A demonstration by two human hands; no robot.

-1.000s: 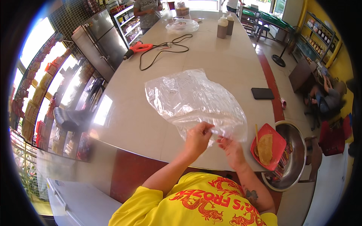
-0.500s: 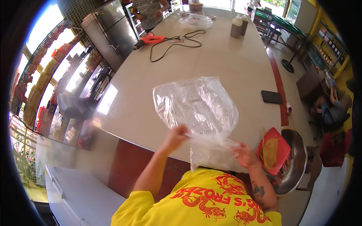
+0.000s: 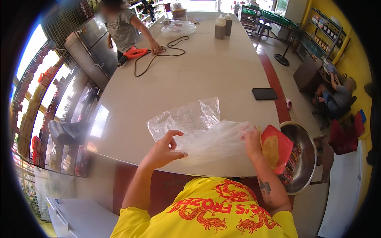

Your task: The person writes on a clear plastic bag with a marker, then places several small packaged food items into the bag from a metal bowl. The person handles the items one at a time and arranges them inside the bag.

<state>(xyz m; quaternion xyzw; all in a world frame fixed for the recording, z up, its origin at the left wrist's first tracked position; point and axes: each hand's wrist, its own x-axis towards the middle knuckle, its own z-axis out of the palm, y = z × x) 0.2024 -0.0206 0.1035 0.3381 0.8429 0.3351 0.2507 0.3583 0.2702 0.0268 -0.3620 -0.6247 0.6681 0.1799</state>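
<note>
A clear plastic bag (image 3: 216, 141) is bunched and crinkled over the near part of the table in front of me. My right hand (image 3: 252, 142) has its fingers closed on the bag's right end. At the bag's left side my left hand (image 3: 166, 148) is open, thumb and fingers apart in a C shape with nothing between them. Beyond the bunched part, a flatter, shinier stretch of clear plastic (image 3: 184, 119) lies on the table; I cannot tell whether it is the same bag.
At right, a red tray (image 3: 282, 146) with a brown flat piece rests in a steel basin (image 3: 311, 174) of small wrapped items. A black phone (image 3: 264, 94), orange heat gun (image 3: 133, 52) with cord, sauce bottles (image 3: 220, 27) and clear bags (image 3: 178, 28) lie farther off. A person (image 3: 121, 29) stands far left.
My left hand has let go of the plastic and opened. My right hand has pulled the bag sideways, bunching it. The person at far left has reached onto the table by the cord.
</note>
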